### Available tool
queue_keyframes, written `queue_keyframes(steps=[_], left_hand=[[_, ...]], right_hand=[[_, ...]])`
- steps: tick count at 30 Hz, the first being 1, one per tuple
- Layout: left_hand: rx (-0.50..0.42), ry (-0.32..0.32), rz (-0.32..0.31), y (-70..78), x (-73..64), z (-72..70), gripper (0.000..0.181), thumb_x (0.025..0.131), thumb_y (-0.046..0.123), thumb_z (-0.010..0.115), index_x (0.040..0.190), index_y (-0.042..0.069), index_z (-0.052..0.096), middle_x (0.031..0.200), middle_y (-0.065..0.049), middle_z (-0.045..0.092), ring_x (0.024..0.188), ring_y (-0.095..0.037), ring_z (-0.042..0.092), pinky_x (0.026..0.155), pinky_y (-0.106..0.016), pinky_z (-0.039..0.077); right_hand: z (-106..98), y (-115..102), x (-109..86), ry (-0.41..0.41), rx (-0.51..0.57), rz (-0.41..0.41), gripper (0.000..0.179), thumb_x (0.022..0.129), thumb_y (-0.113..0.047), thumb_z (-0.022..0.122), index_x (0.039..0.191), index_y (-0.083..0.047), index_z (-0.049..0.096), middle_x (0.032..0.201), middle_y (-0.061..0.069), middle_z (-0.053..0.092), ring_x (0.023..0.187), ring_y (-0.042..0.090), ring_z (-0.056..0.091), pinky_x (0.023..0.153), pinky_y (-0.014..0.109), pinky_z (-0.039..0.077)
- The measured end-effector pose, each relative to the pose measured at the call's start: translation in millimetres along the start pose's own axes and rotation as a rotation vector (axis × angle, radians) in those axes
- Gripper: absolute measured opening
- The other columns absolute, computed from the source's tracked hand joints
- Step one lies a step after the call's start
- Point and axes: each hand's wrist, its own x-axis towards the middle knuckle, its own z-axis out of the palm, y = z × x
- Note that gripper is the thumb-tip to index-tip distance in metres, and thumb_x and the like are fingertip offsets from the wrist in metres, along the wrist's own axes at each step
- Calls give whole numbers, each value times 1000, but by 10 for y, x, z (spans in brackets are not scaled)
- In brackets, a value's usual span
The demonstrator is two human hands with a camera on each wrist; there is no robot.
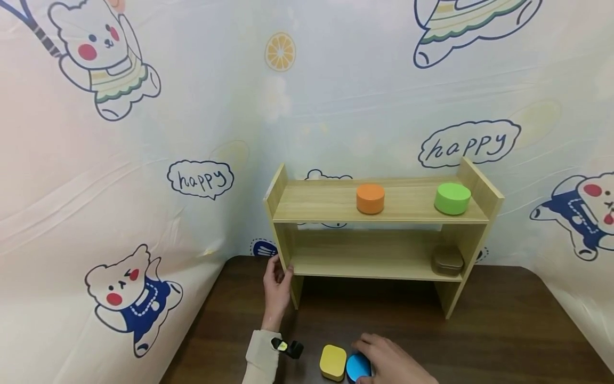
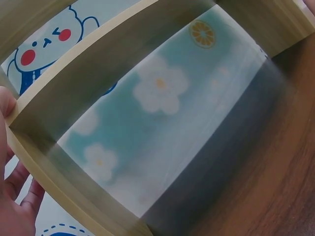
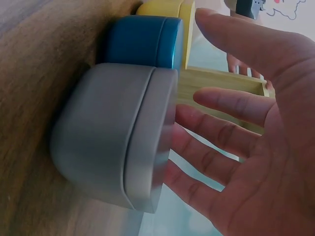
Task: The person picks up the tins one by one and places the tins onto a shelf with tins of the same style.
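My left hand holds the left side panel of a two-tier wooden shelf, thumb on one side and fingers on the other. In the left wrist view, that hand shows at the left edge, beside the panel. My right hand is over the tins near the table's front, its fingers spread and loosely bent. The right wrist view shows a grey tin close by the fingertips, hidden under the hand in the head view. Beside it stand a round blue tin and a square yellow tin.
On the shelf's top board stand a round orange tin and a round green tin. A dark brownish tin sits at the right end of the lower board. A printed curtain surrounds the brown wooden table.
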Motion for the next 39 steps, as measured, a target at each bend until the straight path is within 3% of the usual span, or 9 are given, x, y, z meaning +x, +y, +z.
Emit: queue_keyframes(steps=[9, 16, 24, 31, 39], left_hand=[[-17, -6, -38, -71, 12, 6, 36, 102, -1, 60, 138, 1, 58, 124, -24, 65, 99, -4, 64, 84, -18, 52], [-16, 0, -13, -39, 13, 6, 35, 101, -3, 60, 136, -2, 58, 124, -25, 65, 100, -4, 64, 83, -17, 52], [12, -34, 26, -5, 20, -23, 35, 101, -1, 61, 136, -5, 58, 123, -23, 65, 101, -4, 64, 85, -23, 55], [18, -16, -6, -310, 84, 2, 37, 101, -3, 59, 139, -2, 57, 126, -23, 64, 102, -4, 64, 86, -23, 54], [-27, -29, -21, -368, 90, -15, 35, 102, 3, 62, 137, 7, 59, 124, -17, 64, 100, -6, 63, 84, -19, 53]], right_hand=[[91, -15, 19, 4, -4, -45, 49, 86, -45, 84, 124, -17, 71, 108, -7, 67, 92, 0, 59, 77, 26, 53], [121, -7, 31, 17, -5, -74, 51, 86, -45, 85, 122, -12, 72, 104, -7, 66, 89, -3, 57, 75, 25, 53], [157, 7, 38, 4, -16, -44, 49, 85, -43, 86, 121, -13, 72, 102, -9, 65, 88, -4, 55, 75, 24, 52], [147, 3, 50, -7, -9, -26, 49, 84, -43, 86, 121, -14, 72, 103, -8, 66, 89, -2, 58, 75, 26, 53], [172, 29, 69, -7, -7, -47, 54, 86, -52, 82, 121, -12, 72, 99, -9, 64, 85, -4, 54, 74, 25, 51]])
